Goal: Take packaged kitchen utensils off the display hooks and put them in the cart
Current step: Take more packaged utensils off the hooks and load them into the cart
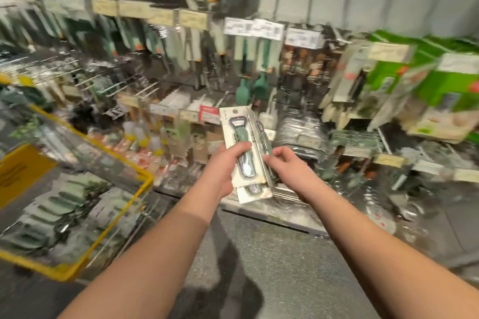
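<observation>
Frame centre: left hand (223, 163) grasps carded bottle openers (243, 147); right hand (282, 163) pinches their right edge. Yellow-rimmed cart (103, 235) lower left, bare floor (272, 254) between.

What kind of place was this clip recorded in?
Most likely a shop's kitchenware aisle: packaged utensils hang on display hooks, price labels line the rails, and a yellow-rimmed cart holding similar packs stands on the left.

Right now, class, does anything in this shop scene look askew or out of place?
Only slightly: the packaged bottle openers held between the left hand and right hand are fanned, not squarely stacked, with lower cards sticking out. The cart holds jumbled packs. Blur hides finer damage.
</observation>
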Action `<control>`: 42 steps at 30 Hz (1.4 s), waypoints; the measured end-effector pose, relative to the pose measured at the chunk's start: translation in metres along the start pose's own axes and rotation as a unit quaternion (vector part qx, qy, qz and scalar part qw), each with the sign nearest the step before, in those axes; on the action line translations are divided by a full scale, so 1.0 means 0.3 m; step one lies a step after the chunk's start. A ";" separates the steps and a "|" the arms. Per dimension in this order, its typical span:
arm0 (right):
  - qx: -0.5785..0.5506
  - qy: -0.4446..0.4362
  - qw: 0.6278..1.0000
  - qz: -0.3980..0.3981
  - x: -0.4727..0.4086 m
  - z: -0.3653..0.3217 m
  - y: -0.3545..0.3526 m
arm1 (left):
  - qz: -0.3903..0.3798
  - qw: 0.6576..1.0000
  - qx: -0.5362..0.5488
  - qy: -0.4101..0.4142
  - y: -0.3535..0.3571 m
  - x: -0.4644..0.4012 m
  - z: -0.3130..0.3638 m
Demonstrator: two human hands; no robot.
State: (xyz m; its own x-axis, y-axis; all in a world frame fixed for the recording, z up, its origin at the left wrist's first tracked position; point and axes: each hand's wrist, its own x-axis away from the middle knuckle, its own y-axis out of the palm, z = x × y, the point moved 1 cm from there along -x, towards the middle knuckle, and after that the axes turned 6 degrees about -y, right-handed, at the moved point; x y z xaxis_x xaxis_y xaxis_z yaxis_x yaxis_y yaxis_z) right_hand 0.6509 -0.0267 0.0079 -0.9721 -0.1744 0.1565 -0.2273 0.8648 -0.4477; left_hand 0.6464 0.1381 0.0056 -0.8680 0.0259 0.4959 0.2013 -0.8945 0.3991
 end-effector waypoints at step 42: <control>0.120 -0.128 0.903 0.393 0.155 0.131 -1.752 | -0.243 0.950 -0.105 0.165 1.785 -0.091 0.091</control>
State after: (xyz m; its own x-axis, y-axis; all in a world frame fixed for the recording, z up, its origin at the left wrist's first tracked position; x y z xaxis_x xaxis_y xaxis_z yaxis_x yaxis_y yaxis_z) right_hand 0.7229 -0.5079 0.2160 -0.8134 0.3185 -0.4867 0.5616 0.6480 -0.5145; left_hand 0.7904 -0.3294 0.2267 -0.9377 0.3474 0.0102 -0.3235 -0.8831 0.3398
